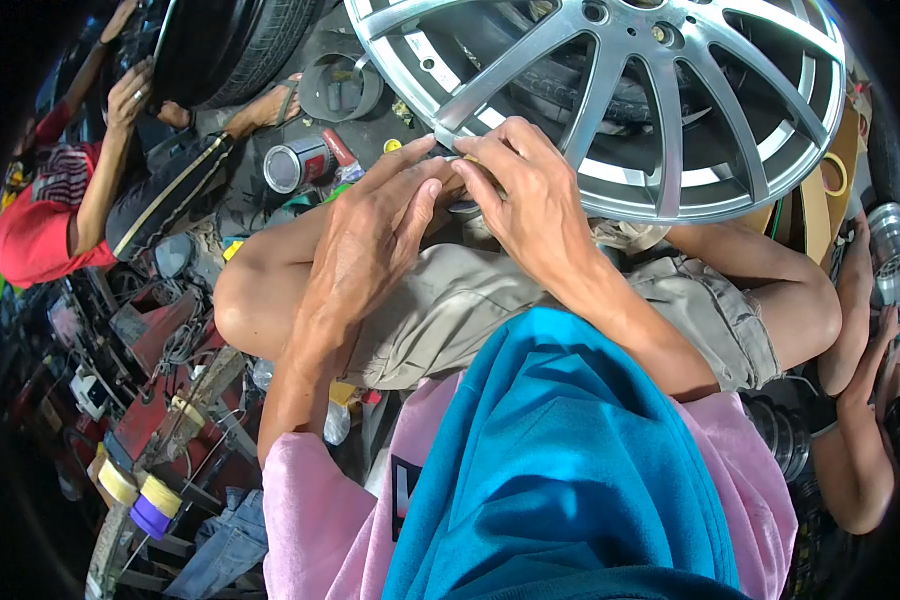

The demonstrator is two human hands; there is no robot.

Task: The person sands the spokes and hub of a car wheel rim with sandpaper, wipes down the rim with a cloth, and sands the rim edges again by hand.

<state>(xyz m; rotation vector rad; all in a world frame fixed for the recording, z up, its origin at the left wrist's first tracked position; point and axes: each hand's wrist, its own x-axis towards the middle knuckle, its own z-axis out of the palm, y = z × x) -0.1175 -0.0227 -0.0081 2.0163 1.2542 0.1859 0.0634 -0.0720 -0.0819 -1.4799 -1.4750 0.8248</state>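
A silver alloy wheel rim (pixel 610 110) with several spokes leans over my lap, its lower left edge close to my fingers. My left hand (pixel 370 230) reaches up to that edge, fingers bent and pressed together. From the other side my right hand (pixel 530 195) meets it, thumb and fingers pinched near the left fingertips. A small pale grey patch (pixel 444 137) shows at the rim's edge by the fingertips; its kind is unclear. Whatever lies between the fingers is hidden.
At left, a person in a red shirt (pixel 45 220) handles a tyre (pixel 270 50). A tin can (pixel 295 165) and a dark round container (pixel 342 88) stand nearby. Tape rolls (pixel 156 505) lie lower left among tools. Another person's arm (pixel 855 440) is at right.
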